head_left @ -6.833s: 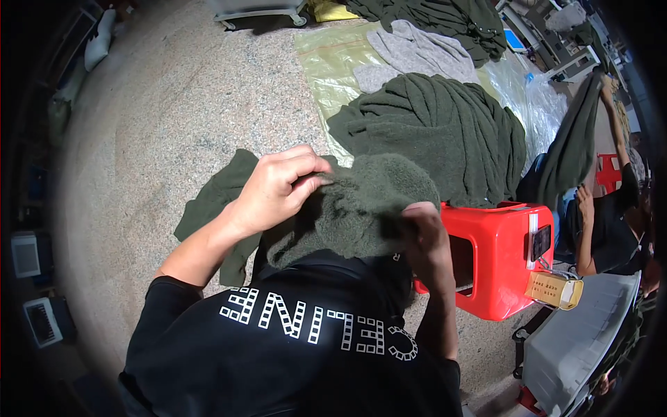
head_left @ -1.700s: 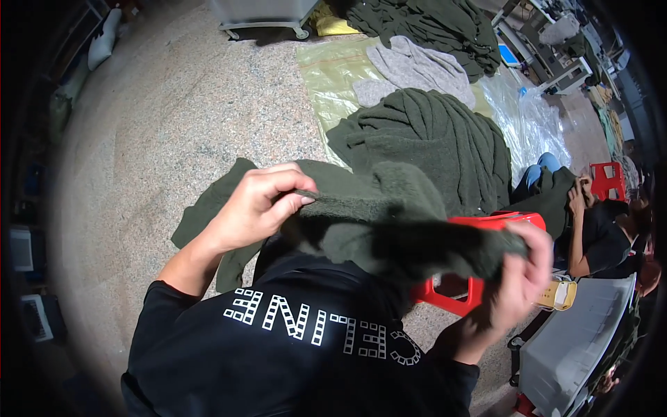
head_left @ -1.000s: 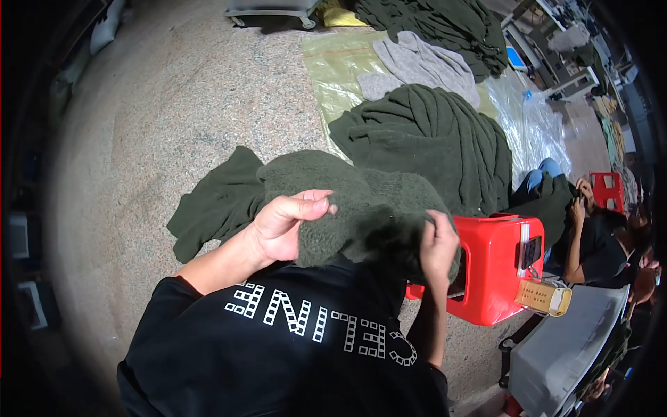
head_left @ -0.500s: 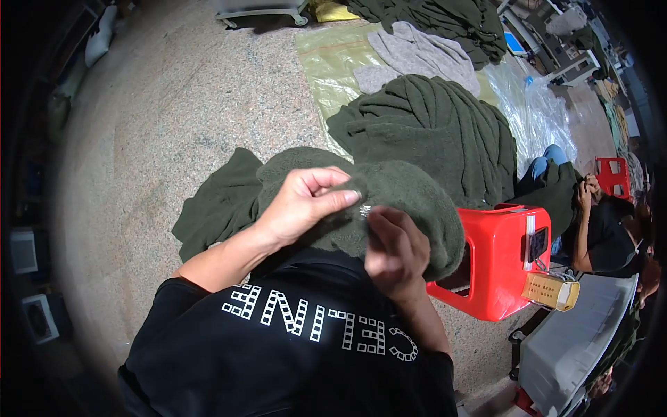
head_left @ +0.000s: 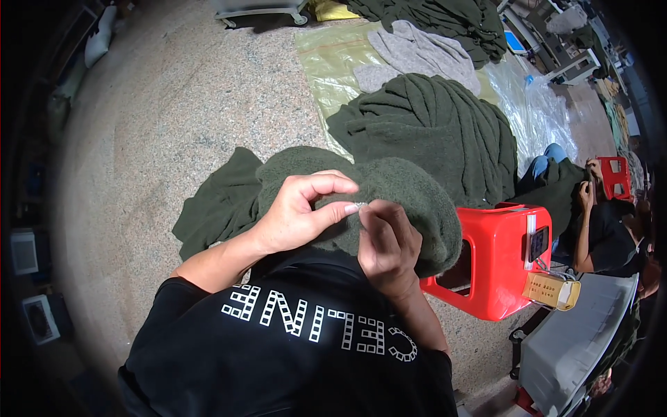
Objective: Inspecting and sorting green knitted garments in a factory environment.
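Observation:
A bundle of dark green knit cloth (head_left: 417,187) lies across my lap, with a flap (head_left: 222,198) spreading left. My left hand (head_left: 295,212) curls over the bundle, forefinger and thumb gripping a fold of the cloth between them. A tiny pale shiny piece (head_left: 360,204) shows by the left thumb tip, too small to name. My right hand (head_left: 389,240) is closed, its thumb and forefinger pinched together beside that piece. Blur and the fingers themselves hide what the right hand holds.
A red plastic stool (head_left: 486,257) stands at my right with a phone (head_left: 539,243) and a yellowish box (head_left: 551,290). Beyond are a large green cloth pile (head_left: 445,139), grey cloth (head_left: 427,55) and plastic sheeting (head_left: 323,76). A co-worker (head_left: 590,229) handles green cloth at far right, near a grey bin (head_left: 573,340).
My right hand has shifted slightly left and down toward the left thumb. My left forefinger and thumb sit a little farther apart. The co-worker's hands have moved slightly.

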`<action>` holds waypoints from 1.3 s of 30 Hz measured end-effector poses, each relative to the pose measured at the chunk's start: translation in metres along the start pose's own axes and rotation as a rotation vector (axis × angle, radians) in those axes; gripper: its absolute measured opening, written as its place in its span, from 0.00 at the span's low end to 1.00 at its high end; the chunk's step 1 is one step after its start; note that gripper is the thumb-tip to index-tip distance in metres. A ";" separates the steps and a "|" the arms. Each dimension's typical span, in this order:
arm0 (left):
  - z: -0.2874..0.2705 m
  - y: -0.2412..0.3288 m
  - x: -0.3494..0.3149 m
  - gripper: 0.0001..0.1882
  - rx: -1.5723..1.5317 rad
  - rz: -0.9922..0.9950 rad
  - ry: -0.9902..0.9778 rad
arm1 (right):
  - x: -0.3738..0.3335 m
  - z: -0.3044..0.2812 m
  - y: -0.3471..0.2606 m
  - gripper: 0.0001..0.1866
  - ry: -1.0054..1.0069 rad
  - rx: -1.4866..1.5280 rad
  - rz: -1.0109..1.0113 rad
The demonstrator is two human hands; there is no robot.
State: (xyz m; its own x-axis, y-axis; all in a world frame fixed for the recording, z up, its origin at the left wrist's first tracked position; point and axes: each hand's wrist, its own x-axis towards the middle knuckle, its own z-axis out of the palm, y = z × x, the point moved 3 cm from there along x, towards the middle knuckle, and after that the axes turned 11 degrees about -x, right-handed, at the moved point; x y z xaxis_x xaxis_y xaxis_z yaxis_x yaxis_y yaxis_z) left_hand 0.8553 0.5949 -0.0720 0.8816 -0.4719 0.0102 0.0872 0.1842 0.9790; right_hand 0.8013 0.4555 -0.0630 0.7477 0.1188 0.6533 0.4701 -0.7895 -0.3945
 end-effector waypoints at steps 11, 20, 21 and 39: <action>-0.006 0.016 -0.003 0.11 0.452 0.348 -0.296 | 0.010 -0.005 0.012 0.19 -0.304 0.397 0.160; 0.009 -0.004 -0.008 0.12 0.554 0.698 0.004 | -0.001 0.004 0.006 0.15 -0.018 0.156 0.065; 0.010 -0.004 -0.008 0.12 0.535 0.702 0.052 | -0.002 0.004 0.006 0.15 -0.006 0.162 0.061; -0.016 -0.027 0.029 0.13 -0.095 -0.155 0.034 | -0.018 0.007 -0.006 0.12 0.000 0.236 -0.173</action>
State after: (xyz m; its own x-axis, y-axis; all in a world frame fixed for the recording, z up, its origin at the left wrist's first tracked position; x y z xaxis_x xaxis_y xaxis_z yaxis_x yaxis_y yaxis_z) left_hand 0.8857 0.5906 -0.1016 0.8693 -0.4716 -0.1483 0.2658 0.1931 0.9445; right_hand 0.7880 0.4620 -0.0770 0.6471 0.2394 0.7239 0.6867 -0.5956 -0.4168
